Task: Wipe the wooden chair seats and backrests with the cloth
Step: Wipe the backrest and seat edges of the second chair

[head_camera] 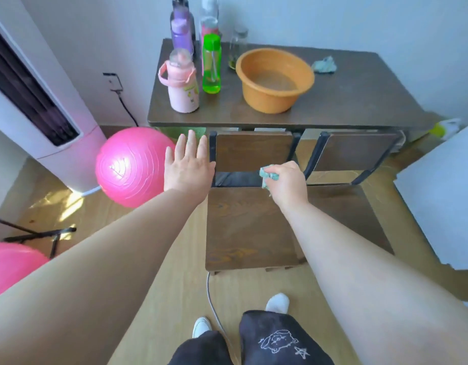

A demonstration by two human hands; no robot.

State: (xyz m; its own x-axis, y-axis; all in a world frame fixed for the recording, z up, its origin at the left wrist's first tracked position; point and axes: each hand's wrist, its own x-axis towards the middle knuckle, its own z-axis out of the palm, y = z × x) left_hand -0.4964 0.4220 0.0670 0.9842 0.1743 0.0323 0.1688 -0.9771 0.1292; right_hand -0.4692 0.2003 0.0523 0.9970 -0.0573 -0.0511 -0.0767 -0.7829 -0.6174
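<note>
A: What is met nearest?
B: The near seat (254, 227) is laid out straight ahead in bare wood, with its far edge under the hands.

A: And how are the hands held?
B: They are held apart. The cloth (267, 177) is bunched in the curled fingers of the right hand (289, 184). It is held at the seat's back right corner, just below the lower edge of the backrest (254, 151). The left hand (189, 164) is spread flat with nothing in it, beside the backrest's left post. Whether the post is touched cannot be told.

A: On which relation is the coming stroke turned?
B: The backrest is placed just beyond and above the cloth, and its long axis is run left to right. The cloth hand is the nearer one. A short lift and a leftward sweep along the panel would probably be called for.

A: What is found farther off?
B: A second chair (356, 154) is set just to the right. Behind both chairs an orange basin (275, 80) is stood on the table (372, 106). Something pale is seen at its bottom, possibly shallow water, though this cannot be confirmed. A second cloth (325, 65) is left beside the basin. A glass bottle (236, 48) holding a little yellowish liquid is stood behind it.
</note>
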